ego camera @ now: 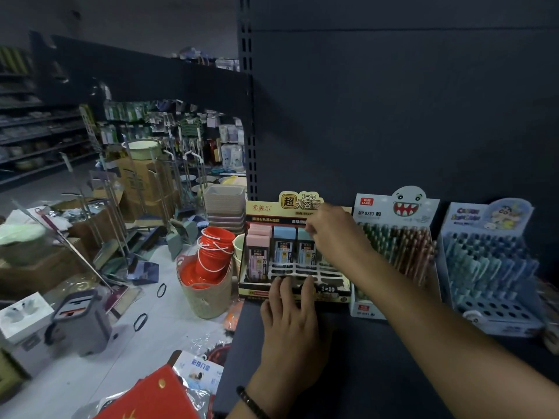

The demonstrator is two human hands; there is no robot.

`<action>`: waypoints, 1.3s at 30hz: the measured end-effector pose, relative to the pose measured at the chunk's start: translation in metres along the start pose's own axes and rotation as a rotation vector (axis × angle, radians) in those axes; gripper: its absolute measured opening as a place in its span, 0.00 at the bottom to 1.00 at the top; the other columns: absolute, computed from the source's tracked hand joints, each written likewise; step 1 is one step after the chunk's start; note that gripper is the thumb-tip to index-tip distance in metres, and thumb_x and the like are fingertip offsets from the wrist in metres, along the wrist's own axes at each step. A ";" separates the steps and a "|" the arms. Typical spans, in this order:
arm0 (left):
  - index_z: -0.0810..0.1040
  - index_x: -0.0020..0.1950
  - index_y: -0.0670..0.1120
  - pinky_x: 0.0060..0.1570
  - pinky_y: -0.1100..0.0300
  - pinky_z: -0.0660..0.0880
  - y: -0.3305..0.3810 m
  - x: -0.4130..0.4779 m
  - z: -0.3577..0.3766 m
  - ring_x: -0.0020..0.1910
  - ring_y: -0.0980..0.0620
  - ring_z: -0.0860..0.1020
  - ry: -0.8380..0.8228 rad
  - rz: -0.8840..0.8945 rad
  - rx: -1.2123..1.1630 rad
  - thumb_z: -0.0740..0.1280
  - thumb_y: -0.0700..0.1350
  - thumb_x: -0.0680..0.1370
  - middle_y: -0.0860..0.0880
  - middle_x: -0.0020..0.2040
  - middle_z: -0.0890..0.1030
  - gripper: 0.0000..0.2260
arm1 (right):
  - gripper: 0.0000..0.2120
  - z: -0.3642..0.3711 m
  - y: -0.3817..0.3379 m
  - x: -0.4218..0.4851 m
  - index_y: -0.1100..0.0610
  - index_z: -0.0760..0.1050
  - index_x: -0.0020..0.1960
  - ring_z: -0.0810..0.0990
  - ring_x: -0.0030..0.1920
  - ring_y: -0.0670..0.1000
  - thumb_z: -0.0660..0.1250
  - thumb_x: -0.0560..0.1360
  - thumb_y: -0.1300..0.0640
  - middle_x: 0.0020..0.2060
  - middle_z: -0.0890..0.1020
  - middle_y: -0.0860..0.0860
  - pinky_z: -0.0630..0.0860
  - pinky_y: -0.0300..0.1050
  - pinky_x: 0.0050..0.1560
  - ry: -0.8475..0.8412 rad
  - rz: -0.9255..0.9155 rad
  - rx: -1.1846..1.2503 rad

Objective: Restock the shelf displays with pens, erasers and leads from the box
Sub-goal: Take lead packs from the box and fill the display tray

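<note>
A lead display box (260, 293) with a yellow header card stands at the left end of the dark shelf (348, 358). Pink and blue lead cases (284, 246) fill its back rows, and the white grid slots in front are bare. My left hand (290, 316) rests with straight fingers on the display's front edge. My right hand (335, 234) reaches over the back right slots and pinches a blue lead case there. To the right stand a pen display (399, 246) with a toothy ghost header and a blue pen display (490, 261).
The shelf's dark back panel (393, 116) rises behind the displays. On the floor to the left are a woven basket with red buckets (208, 267), stacked trays (225, 204), mops, cardboard boxes and a grey mop bucket (81, 322). Red packaging (151, 397) lies near my feet.
</note>
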State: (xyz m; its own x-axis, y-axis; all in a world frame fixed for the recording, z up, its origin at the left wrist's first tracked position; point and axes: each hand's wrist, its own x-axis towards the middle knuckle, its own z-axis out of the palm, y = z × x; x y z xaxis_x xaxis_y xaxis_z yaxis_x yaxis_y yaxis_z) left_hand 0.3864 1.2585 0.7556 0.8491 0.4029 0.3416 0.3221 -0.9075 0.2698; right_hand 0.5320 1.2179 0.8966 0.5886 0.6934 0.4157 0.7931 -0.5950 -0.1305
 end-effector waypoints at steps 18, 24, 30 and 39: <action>0.75 0.59 0.60 0.55 0.48 0.68 0.083 -0.038 -0.050 0.61 0.48 0.73 -0.054 0.361 -0.224 0.64 0.54 0.82 0.56 0.59 0.76 0.07 | 0.08 -0.080 0.061 -0.244 0.50 0.86 0.55 0.81 0.48 0.48 0.72 0.80 0.49 0.47 0.81 0.44 0.80 0.48 0.49 0.123 0.401 0.027; 0.77 0.51 0.57 0.46 0.52 0.72 0.201 -0.132 -0.024 0.47 0.49 0.75 -0.128 0.673 -0.292 0.62 0.54 0.82 0.56 0.48 0.78 0.05 | 0.13 -0.093 0.113 -0.422 0.46 0.82 0.61 0.80 0.56 0.48 0.67 0.81 0.42 0.52 0.80 0.43 0.79 0.50 0.57 -0.056 0.696 -0.012; 0.78 0.54 0.57 0.48 0.51 0.72 0.348 -0.263 0.058 0.50 0.47 0.78 -0.400 0.887 -0.166 0.61 0.56 0.82 0.56 0.51 0.79 0.08 | 0.19 -0.112 0.155 -0.647 0.49 0.75 0.68 0.78 0.64 0.55 0.65 0.81 0.41 0.59 0.79 0.50 0.77 0.51 0.60 -0.275 1.053 0.014; 0.77 0.61 0.57 0.55 0.50 0.74 0.535 -0.461 0.167 0.57 0.48 0.79 -0.866 1.239 0.025 0.61 0.59 0.83 0.55 0.58 0.80 0.11 | 0.20 -0.130 0.187 -0.977 0.52 0.78 0.69 0.80 0.62 0.59 0.64 0.82 0.43 0.64 0.80 0.54 0.80 0.54 0.58 -0.346 1.693 0.217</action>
State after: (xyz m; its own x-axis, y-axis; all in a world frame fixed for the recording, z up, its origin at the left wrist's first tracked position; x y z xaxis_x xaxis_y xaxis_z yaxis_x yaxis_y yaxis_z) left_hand 0.2374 0.5679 0.5923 0.5559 -0.7798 -0.2878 -0.7617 -0.6165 0.1994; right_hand 0.0852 0.3759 0.5835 0.7006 -0.5205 -0.4881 -0.6951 -0.6526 -0.3016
